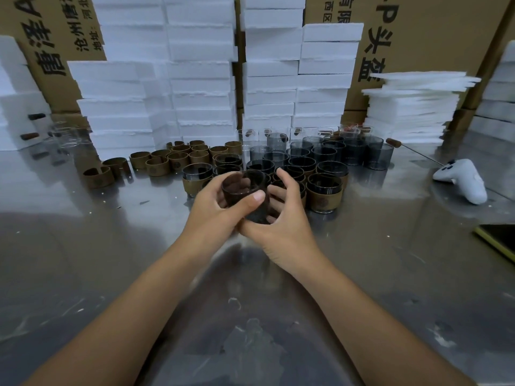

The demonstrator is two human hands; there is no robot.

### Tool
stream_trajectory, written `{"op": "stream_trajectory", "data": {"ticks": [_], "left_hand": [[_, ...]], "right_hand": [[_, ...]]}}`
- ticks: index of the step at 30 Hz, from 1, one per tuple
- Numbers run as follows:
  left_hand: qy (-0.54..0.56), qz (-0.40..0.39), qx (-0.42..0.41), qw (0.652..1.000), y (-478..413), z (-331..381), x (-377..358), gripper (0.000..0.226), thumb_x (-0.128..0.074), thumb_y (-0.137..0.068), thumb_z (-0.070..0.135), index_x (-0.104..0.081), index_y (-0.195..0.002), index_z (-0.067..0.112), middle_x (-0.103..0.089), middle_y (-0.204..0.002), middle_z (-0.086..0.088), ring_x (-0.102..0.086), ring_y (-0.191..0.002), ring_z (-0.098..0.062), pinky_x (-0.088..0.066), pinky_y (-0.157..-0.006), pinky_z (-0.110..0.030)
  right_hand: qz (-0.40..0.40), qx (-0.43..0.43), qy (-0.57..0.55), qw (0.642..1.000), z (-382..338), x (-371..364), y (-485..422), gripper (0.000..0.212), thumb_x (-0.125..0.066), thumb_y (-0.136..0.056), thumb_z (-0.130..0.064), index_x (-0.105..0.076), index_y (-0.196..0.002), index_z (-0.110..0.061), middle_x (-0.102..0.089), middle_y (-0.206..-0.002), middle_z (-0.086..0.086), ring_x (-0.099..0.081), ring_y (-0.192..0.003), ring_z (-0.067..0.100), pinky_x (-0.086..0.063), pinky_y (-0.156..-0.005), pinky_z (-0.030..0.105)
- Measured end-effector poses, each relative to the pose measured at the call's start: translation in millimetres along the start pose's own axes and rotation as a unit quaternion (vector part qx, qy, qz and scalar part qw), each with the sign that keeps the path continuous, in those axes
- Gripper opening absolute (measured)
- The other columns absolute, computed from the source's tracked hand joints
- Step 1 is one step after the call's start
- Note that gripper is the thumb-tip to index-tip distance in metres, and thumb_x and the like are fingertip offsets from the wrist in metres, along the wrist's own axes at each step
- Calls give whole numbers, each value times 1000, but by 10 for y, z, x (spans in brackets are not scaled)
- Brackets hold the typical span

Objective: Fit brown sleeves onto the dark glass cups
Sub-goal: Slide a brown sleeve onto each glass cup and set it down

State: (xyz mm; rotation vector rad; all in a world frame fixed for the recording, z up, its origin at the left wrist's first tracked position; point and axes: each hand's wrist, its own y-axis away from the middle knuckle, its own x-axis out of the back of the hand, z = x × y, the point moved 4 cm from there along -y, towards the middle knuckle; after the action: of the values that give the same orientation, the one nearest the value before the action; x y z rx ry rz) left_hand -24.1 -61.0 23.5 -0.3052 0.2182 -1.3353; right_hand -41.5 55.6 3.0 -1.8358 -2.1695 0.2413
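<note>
My left hand [214, 204] is wrapped round a dark glass cup [241, 185], thumb across its near wall. My right hand [284, 229] cups its right side and base, fingers curled onto it. Both hands hold the one cup, lifted just above the bench [111, 246]. The lower part of the cup is blurred, so I cannot tell whether a sleeve is on it.

I judge the cup to be light, rigid, smooth and breakable. I would hold it by the wall near the rim, leaving the lower band free for the sleeve.

The brown sleeves [158, 165] lie loose to the left. They look like thin split rings, probably springy enough to open and slide on.

Just behind my hands stand sleeved cups [324, 196], with bare dark cups [306, 154] packed close beyond them, so a knock could chip one. Foam blocks [200, 79] are stacked behind, and a white controller [462, 179] lies well to the right.
</note>
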Motion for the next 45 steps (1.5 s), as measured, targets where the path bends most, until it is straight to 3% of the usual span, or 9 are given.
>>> {"op": "stream_trajectory", "data": {"ticks": [3,5,11,20,26,31,36,42,45], "left_hand": [[-3,32,-13,999,-2,18,52,43,-73,-79,17,-59,-120,19,-67,-105,7,-63,-83,11,-50,-71,-8],[0,40,-18,999,7,24,65,44,-73,-79,19,-59,-120,19,-67,-105,6,-63,-85,9,-49,-71,-8],[-43,-14,-43,998,9,8,2,42,-76,-76,16,-57,-112,28,-65,-111,6,-62,-96,5,-48,-78,-9],[-40,-77,-48,995,23,-48,-65,60,-73,-64,36,-55,-120,25,-66,-108,14,-63,-103,1,-49,-86,-15],[-11,-88,-51,995,37,-37,-61,49,-74,-71,31,-53,-116,31,-67,-109,19,-61,-105,3,-46,-83,-11],[25,-96,-47,994,68,-5,-87,55,-69,-71,29,-53,-122,24,-63,-121,8,-63,-104,-2,-48,-80,-12],[17,-92,-49,994,91,29,-84,55,-68,-71,33,-53,-123,25,-66,-113,12,-65,-91,-2,-52,-78,-18],[-21,-84,-59,995,71,28,-43,57,-69,-70,36,-52,-123,28,-62,-120,14,-61,-107,-8,-51,-93,-30],[-30,-83,-69,994,60,13,-41,53,-69,-69,35,-52,-119,33,-60,-121,15,-59,-110,0,-49,-94,-23]], "right_hand": [[7,-35,-25,999,2,37,-24,62,-68,-81,-5,-43,-132,-28,-53,-111,-12,-58,-94,-1,-48,-73,10],[25,-76,-74,994,13,80,-49,38,-60,-86,0,-54,-114,-24,-64,-96,-6,-64,-77,2,-48,-61,9],[22,-181,-249,951,62,125,-68,13,-51,-97,-12,-63,-101,-15,-72,-79,1,-70,-64,9,-54,-59,18],[4,-220,-309,925,79,80,-50,25,-45,-100,-22,-65,-88,-12,-73,-78,3,-68,-78,16,-56,-76,29],[-20,-253,-340,906,33,29,-16,29,-44,-99,-30,-62,-110,-9,-68,-90,5,-63,-90,18,-47,-96,39],[-66,-265,-340,900,-4,-21,6,52,-37,-98,-42,-56,-131,-6,-66,-121,14,-58,-119,27,-42,-104,42],[-111,-281,-321,898,12,-65,30,64,-30,-97,-57,-56,-132,-11,-66,-123,12,-65,-98,20,-44,-88,36],[-145,-311,-290,893,75,-59,44,71,-28,-91,-69,-63,-113,-11,-73,-103,13,-73,-84,17,-50,-89,38],[-147,-312,-280,896,98,-31,41,71,-27,-91,-69,-64,-107,-10,-75,-94,11,-74,-78,17,-54,-78,33]]}}
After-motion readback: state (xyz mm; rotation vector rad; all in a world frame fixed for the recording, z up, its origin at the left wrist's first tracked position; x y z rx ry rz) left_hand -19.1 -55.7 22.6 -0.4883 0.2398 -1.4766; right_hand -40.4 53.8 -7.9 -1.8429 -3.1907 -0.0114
